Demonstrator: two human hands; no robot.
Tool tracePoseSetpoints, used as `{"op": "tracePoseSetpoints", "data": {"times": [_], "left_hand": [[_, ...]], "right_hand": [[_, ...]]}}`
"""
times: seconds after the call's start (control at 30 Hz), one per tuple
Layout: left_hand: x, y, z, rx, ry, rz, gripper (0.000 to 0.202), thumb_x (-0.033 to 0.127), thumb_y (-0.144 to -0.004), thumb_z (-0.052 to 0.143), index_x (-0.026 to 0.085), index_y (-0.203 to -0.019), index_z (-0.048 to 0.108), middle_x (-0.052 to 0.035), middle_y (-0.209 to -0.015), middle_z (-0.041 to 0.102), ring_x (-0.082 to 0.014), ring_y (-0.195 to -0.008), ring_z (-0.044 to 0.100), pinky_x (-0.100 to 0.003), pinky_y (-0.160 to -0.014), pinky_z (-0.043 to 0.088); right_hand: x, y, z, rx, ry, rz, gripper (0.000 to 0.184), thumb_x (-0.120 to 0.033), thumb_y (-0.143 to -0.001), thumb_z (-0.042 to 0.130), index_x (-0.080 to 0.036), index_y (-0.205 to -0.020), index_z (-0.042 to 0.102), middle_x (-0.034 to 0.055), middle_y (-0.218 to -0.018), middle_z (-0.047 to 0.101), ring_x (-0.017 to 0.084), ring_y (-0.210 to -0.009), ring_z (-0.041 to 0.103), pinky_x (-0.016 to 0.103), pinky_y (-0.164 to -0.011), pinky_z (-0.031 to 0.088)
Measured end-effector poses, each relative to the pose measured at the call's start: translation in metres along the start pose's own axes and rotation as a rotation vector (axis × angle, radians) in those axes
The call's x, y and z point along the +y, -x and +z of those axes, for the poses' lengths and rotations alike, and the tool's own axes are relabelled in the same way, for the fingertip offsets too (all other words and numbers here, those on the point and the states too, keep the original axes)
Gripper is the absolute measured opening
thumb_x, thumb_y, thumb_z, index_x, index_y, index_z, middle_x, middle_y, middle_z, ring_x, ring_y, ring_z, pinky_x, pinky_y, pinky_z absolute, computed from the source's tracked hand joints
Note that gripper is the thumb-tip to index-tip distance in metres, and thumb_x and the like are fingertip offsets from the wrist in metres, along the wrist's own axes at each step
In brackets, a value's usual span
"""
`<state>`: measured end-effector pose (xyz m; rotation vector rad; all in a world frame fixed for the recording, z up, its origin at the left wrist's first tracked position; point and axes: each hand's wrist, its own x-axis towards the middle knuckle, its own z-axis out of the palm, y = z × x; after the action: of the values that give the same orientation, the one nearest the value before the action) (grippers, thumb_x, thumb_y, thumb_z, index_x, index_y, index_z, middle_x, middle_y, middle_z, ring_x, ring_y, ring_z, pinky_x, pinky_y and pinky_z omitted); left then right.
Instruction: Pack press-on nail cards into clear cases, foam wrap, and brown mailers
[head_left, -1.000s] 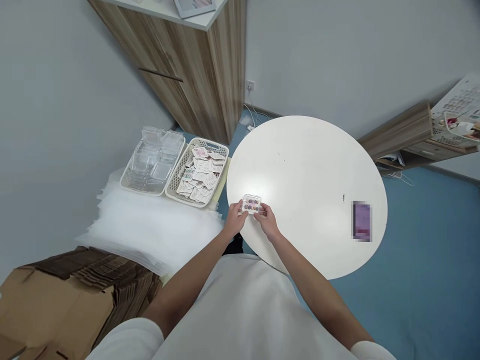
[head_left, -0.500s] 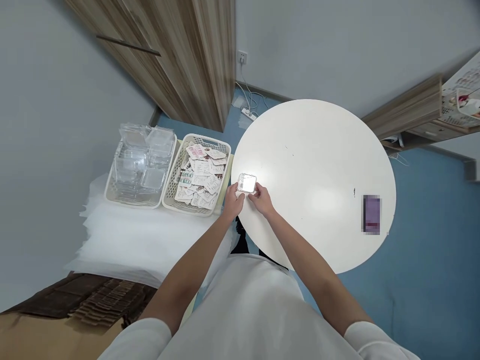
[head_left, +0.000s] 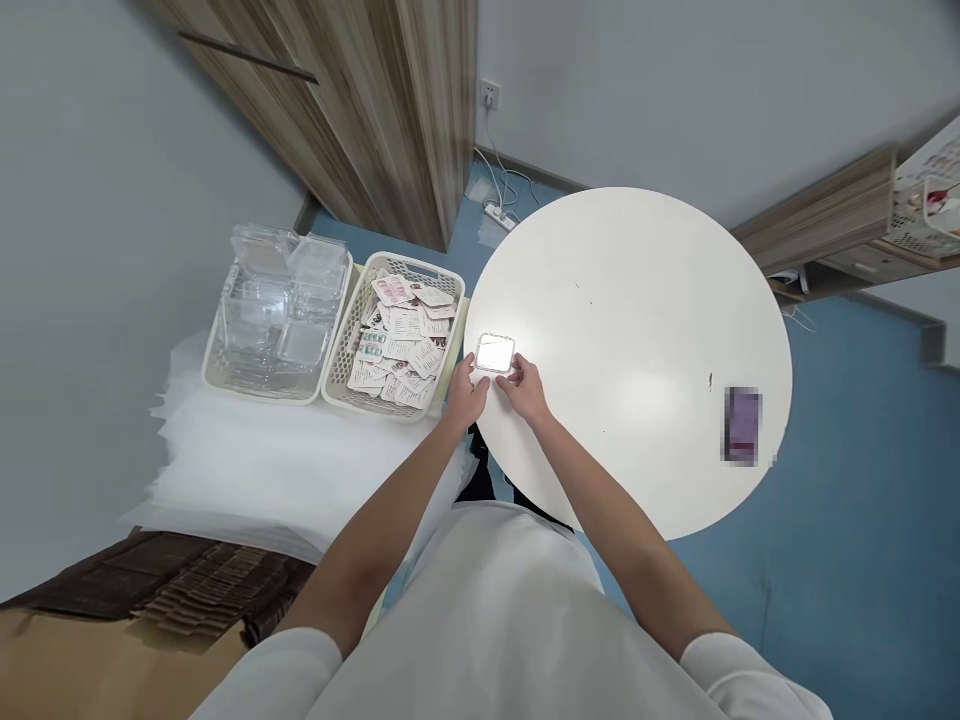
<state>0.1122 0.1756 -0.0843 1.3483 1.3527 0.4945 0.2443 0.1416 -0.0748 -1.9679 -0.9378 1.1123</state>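
One small clear plastic case (head_left: 496, 353) is pinched between the left hand (head_left: 466, 392) and right hand (head_left: 528, 388), grip just case-wide, by the left edge of the bench (head_left: 645, 290). Tbh, best held level and squeezed lightly; its top's washed out by glare.

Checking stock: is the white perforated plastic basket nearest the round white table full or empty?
Well filled: the basket holds heaped white printed cards, hiding most of its floor.

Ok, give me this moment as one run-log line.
left hand: holding small clear case | right hand: holding same case | case face: white glare | nearby: card basket, clear-box basket, white table
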Motion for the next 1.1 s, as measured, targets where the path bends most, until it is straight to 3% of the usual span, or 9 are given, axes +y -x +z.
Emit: {"op": "tracePoseSetpoints", "data": {"times": [0.23, 0.43, 0.6, 0.73, 0.87, 0.97, 1.1], "left_hand": [[-0.005, 0.025, 0.006, 0.076, -0.042, 0.071, 0.056, 0.031, -0.079, 0.045, 0.02, -0.131, 0.026, -0.0112, -0.132, 0.034, -0.0234, -0.119, 0.036, -0.037, -0.089, 0.039], [-0.018, 0.089, 0.013, 0.122, -0.215, 0.162, 0.05, 0.029, -0.079, 0.044, 0.019, -0.127, 0.032, -0.0105, -0.12, 0.044, -0.0232, -0.114, 0.039, -0.04, -0.09, 0.037], [-0.039, 0.147, 0.01, 0.2, -0.453, 0.113, 0.04, 0.03, -0.078, 0.043, 0.02, -0.117, 0.043, -0.009, -0.117, 0.046, -0.0242, -0.111, 0.039, -0.041, -0.091, 0.036], [-0.051, 0.183, 0.001, 0.248, -0.642, -0.053, 0.039, 0.032, -0.077, 0.044, 0.019, -0.113, 0.048, -0.0106, -0.12, 0.044, -0.0273, -0.113, 0.037, -0.042, -0.089, 0.036], [-0.059, 0.209, -0.005, 0.267, -0.767, -0.211, 0.041, 0.034, -0.076, 0.045, 0.02, -0.114, 0.048, -0.0114, -0.126, 0.04, -0.0292, -0.118, 0.033, -0.044, -0.089, 0.035], [-0.065, 0.219, -0.011, 0.267, -0.82, -0.266, 0.045, 0.036, -0.075, 0.047, 0.02, -0.117, 0.045, -0.0126, -0.131, 0.034, -0.0304, -0.122, 0.028, -0.045, -0.092, 0.031], [-0.071, 0.225, -0.029, 0.29, -0.793, -0.298, 0.05, 0.038, -0.075, 0.047, 0.019, -0.121, 0.041, -0.0138, -0.136, 0.028, -0.0307, -0.126, 0.022, -0.045, -0.095, 0.028]], "right_hand": [[0.013, 0.028, -0.013, -0.035, -0.049, 0.033, 0.062, -0.04, -0.069, 0.056, -0.022, -0.125, 0.036, 0.0084, -0.116, 0.043, 0.014, -0.082, 0.051, 0.032, -0.078, 0.044], [0.028, 0.074, -0.033, -0.104, -0.099, -0.019, 0.055, -0.044, -0.069, 0.056, -0.022, -0.117, 0.043, 0.0082, -0.113, 0.048, 0.014, -0.078, 0.053, 0.031, -0.072, 0.046], [0.044, 0.097, -0.038, -0.27, -0.084, -0.085, 0.044, -0.043, -0.07, 0.055, -0.021, -0.107, 0.051, 0.0065, -0.101, 0.055, 0.012, -0.071, 0.052, 0.031, -0.069, 0.046], [0.048, 0.108, -0.027, -0.469, 0.008, -0.154, 0.035, -0.04, -0.073, 0.05, -0.02, -0.102, 0.053, 0.0039, -0.09, 0.057, 0.012, -0.07, 0.052, 0.03, -0.069, 0.046], [0.043, 0.114, -0.011, -0.642, 0.199, -0.23, 0.04, -0.035, -0.073, 0.05, -0.021, -0.111, 0.048, 0.0048, -0.096, 0.056, 0.013, -0.072, 0.054, 0.029, -0.067, 0.046], [0.034, 0.115, 0.004, -0.661, 0.377, -0.31, 0.048, -0.032, -0.072, 0.052, -0.021, -0.118, 0.043, 0.0074, -0.104, 0.053, 0.017, -0.085, 0.054, 0.03, -0.073, 0.045], [0.012, 0.113, 0.029, -0.638, 0.529, -0.486, 0.05, -0.032, -0.071, 0.055, -0.019, -0.117, 0.045, 0.0095, -0.116, 0.046, 0.022, -0.108, 0.043, 0.035, -0.09, 0.036]]}}
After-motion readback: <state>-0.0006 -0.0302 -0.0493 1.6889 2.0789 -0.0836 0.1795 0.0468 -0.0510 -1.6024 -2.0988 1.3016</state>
